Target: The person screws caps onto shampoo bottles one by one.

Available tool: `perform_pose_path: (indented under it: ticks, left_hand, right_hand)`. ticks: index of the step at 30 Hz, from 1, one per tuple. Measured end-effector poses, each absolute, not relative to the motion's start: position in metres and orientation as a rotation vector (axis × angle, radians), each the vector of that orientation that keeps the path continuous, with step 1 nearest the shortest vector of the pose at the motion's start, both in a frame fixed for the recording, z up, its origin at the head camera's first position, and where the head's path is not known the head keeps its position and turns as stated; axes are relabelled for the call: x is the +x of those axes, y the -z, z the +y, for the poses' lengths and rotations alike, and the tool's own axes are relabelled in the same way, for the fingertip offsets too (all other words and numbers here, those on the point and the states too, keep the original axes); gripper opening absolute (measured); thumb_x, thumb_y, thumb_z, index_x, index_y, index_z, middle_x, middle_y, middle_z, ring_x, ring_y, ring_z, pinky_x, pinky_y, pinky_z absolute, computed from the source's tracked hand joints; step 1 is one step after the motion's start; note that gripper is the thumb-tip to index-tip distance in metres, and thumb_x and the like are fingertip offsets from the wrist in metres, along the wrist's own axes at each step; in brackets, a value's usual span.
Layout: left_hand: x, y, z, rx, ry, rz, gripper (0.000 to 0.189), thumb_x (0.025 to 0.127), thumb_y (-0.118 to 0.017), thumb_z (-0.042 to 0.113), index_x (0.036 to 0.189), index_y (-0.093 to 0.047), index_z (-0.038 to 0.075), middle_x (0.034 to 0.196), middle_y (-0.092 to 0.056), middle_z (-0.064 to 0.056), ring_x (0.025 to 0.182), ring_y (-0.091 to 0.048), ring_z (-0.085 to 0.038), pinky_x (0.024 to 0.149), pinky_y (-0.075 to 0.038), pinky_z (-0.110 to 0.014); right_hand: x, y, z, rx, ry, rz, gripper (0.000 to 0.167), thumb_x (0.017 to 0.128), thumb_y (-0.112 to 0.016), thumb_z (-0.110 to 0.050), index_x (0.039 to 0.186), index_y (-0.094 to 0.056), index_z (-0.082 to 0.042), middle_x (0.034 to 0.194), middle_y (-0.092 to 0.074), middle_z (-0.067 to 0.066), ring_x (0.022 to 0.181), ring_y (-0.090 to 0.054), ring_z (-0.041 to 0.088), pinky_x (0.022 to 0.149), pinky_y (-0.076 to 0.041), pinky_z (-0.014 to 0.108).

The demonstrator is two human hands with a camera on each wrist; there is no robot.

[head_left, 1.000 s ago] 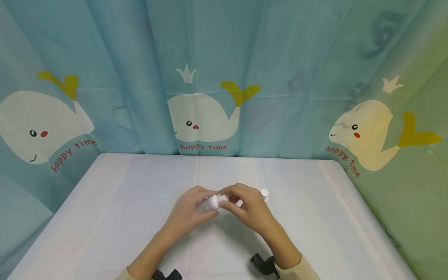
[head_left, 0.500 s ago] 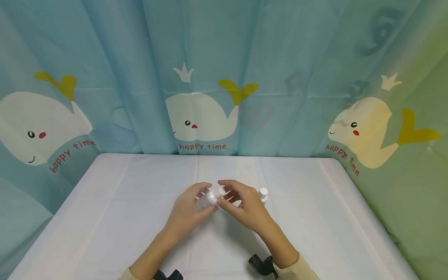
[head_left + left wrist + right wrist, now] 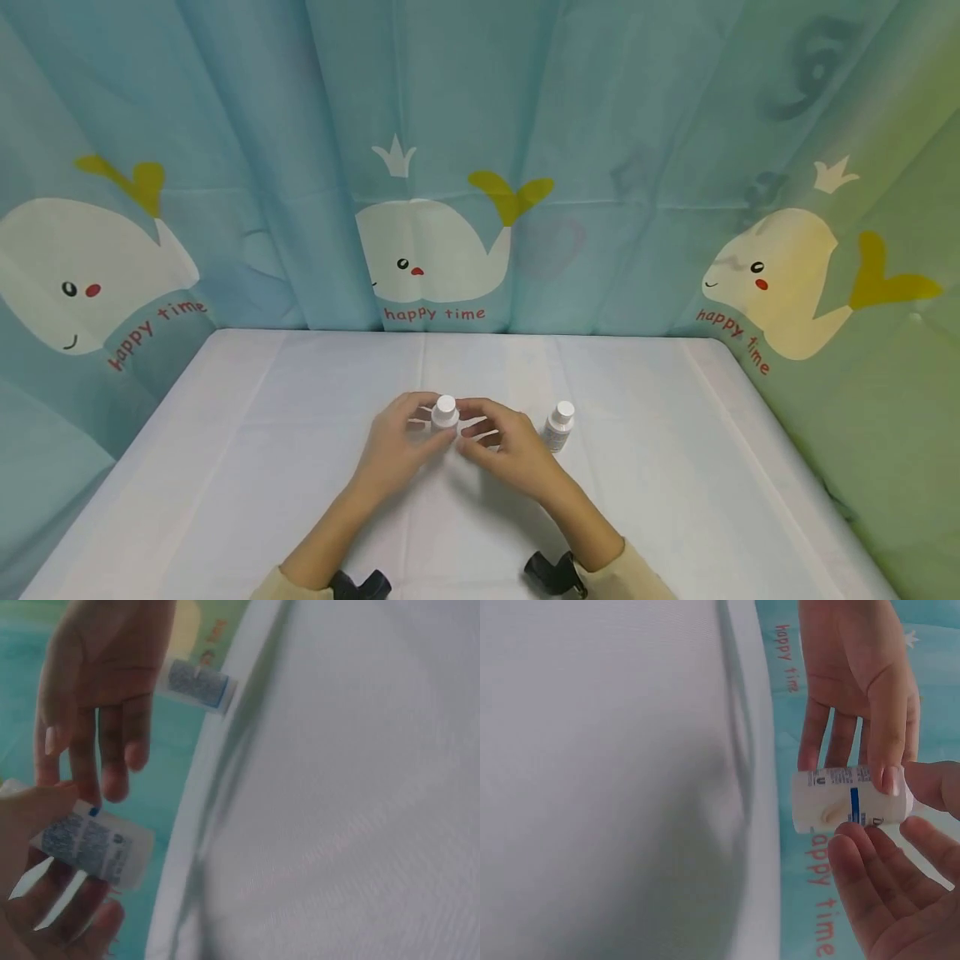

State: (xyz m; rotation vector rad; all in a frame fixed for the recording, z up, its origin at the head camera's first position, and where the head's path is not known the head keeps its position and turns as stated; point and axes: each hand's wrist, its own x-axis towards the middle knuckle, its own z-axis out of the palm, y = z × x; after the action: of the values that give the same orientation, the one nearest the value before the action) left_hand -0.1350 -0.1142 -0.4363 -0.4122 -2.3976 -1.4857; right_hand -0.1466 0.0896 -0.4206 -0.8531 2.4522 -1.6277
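A small white bottle (image 3: 446,414) with a white cap stands upright in my left hand (image 3: 396,446), gripped between thumb and fingers. In the right wrist view the bottle's label (image 3: 854,796) shows a blue stripe and small print. My right hand (image 3: 513,448) is at the bottle's right side, its fingers loosely bent and fingertips right at the bottle. A second white bottle (image 3: 558,427), also capped and labelled, stands on the table to the right of my right hand. The left wrist view shows this second bottle (image 3: 196,684) behind my right hand.
The table (image 3: 262,500) has a white cloth over it. Behind it hangs a blue-green curtain (image 3: 600,250) printed with whales. Black wrist mounts (image 3: 553,575) sit on both forearms near the table's front.
The held bottle has gone from tilted, cap toward my right hand, to upright. My right fingers have left the cap and sit lower beside the bottle. The second bottle shows more fully.
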Motion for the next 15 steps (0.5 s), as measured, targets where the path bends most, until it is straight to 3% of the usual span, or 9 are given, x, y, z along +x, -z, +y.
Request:
perform_pose_path:
  ticks: [8, 15]
  left_hand:
    - [-0.139, 0.449, -0.118, -0.321, 1.565, -2.498, 0.037, 0.081, -0.083, 0.019, 0.115, -0.068, 0.016, 0.111, -0.068, 0.000, 0.103, -0.068, -0.024, 0.089, -0.056, -0.044]
    - [-0.137, 0.452, -0.121, -0.271, 1.589, -2.549, 0.038, 0.082, -0.083, 0.021, 0.117, -0.067, 0.020, 0.114, -0.066, 0.001, 0.104, -0.068, -0.023, 0.088, -0.057, -0.040]
  right_hand:
    - [-0.145, 0.434, 0.088, -0.822, 1.559, 2.401, 0.049, 0.093, -0.070, -0.018, 0.140, -0.055, -0.014, 0.135, -0.062, 0.008, 0.111, -0.068, 0.026, 0.088, -0.056, 0.028]
    - [-0.145, 0.439, 0.088, -0.847, 1.513, 2.408, 0.053, 0.093, -0.070, -0.019, 0.143, -0.052, -0.015, 0.136, -0.061, 0.010, 0.113, -0.067, 0.027, 0.089, -0.057, 0.034]
